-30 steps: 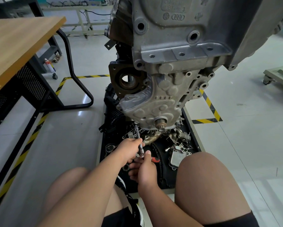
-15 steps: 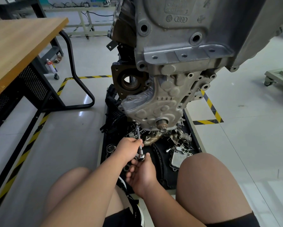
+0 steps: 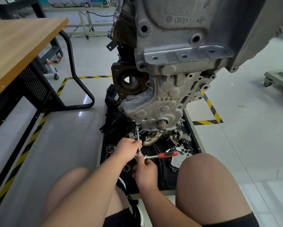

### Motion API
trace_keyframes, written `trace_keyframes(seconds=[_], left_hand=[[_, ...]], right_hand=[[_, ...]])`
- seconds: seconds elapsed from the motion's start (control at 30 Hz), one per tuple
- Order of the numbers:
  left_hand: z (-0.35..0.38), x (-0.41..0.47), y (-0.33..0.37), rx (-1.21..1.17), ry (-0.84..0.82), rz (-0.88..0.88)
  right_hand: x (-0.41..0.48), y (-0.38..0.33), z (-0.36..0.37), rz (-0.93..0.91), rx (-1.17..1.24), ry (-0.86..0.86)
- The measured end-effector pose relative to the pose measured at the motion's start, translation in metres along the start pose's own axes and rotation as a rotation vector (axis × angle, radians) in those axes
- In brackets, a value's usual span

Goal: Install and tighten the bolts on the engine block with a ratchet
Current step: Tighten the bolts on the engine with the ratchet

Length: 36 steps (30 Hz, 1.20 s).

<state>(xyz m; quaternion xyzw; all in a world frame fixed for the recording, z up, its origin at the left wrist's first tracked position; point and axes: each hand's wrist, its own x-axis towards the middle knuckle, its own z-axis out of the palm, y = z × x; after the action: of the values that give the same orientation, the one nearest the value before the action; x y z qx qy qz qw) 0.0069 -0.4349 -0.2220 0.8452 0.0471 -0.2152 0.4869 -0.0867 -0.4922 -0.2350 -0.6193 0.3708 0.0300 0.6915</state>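
The grey engine block (image 3: 178, 66) hangs in front of me, its ribbed lower cover (image 3: 150, 110) facing down. A ratchet (image 3: 167, 154) with a red handle points to the right. Its thin extension bar (image 3: 138, 133) runs up to a bolt (image 3: 137, 123) at the cover's lower left edge. My left hand (image 3: 127, 149) grips the extension bar about halfway up. Just below it, my right hand (image 3: 145, 172) pinches the ratchet head, which its fingers partly hide. The red handle itself is free of both hands.
A black tray (image 3: 194, 145) under the engine holds several loose metal parts, among them an exhaust manifold (image 3: 152, 138) and a grey housing (image 3: 178, 159). My bare knees frame the tray. A wooden bench (image 3: 19, 46) stands on the left, with yellow-black floor tape (image 3: 209, 105) around.
The ratchet's red handle has swung out to the right and into plain view. My right hand has shifted slightly at the ratchet head. My left hand still holds the extension bar.
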Motion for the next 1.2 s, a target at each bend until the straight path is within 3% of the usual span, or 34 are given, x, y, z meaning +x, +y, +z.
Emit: trace_keyframes(seconds=[0.3,0.43,0.7,1.2], left_hand=[[0.001,0.004,-0.002,0.021,-0.001,-0.011],[0.0,0.003,0.0,0.014,-0.007,-0.021],[0.005,0.001,0.004,-0.051,-0.126,-0.184],[0.002,-0.001,0.001,0.042,-0.035,-0.013]], right_hand=[[0.004,0.007,-0.001,-0.092,-0.096,0.035],[0.006,0.009,0.002,-0.032,-0.04,0.008],[0.008,0.002,0.003,0.251,0.358,-0.149],[0.005,-0.004,0.006,0.405,0.446,-0.21]])
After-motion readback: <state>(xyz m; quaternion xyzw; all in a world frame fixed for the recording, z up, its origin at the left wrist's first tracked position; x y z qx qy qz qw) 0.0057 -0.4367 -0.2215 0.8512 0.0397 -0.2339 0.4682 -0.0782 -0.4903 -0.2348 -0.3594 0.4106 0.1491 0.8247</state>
